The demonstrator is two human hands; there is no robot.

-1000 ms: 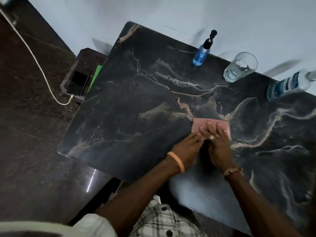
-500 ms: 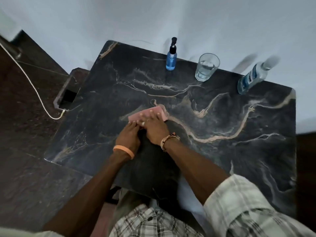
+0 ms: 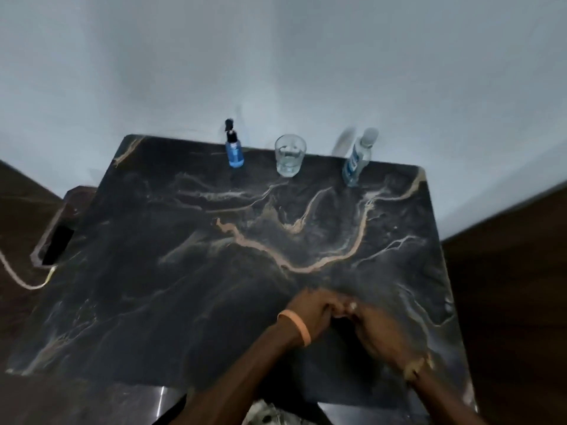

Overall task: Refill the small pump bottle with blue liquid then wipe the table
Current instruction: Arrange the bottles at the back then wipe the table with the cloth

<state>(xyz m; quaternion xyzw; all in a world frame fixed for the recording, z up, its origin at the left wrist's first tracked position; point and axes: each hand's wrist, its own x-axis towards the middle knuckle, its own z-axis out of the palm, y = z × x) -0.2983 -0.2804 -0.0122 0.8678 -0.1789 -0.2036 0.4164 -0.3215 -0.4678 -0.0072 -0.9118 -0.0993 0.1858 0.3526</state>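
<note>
The small pump bottle (image 3: 234,154), holding blue liquid under a black pump head, stands upright at the far edge of the dark marble table (image 3: 184,271). My left hand (image 3: 310,311) and my right hand (image 3: 377,329) meet on the table near its front right, fingers bent and touching. Only a pale pink sliver of the cloth (image 3: 342,306) shows between the fingertips; the rest is hidden under my hands. The picture is blurred by motion.
A clear glass (image 3: 290,157) and a larger clear bottle with a blue label (image 3: 357,162) stand in line along the far edge by the white wall. A low side stand with a black phone (image 3: 58,243) and a white cable (image 3: 18,279) sits left of the table.
My hands and the pink cloth have slid from the table's middle toward the front right. The cloth, plainly visible before, is now almost fully covered. The head view has swung to face the wall squarely.
</note>
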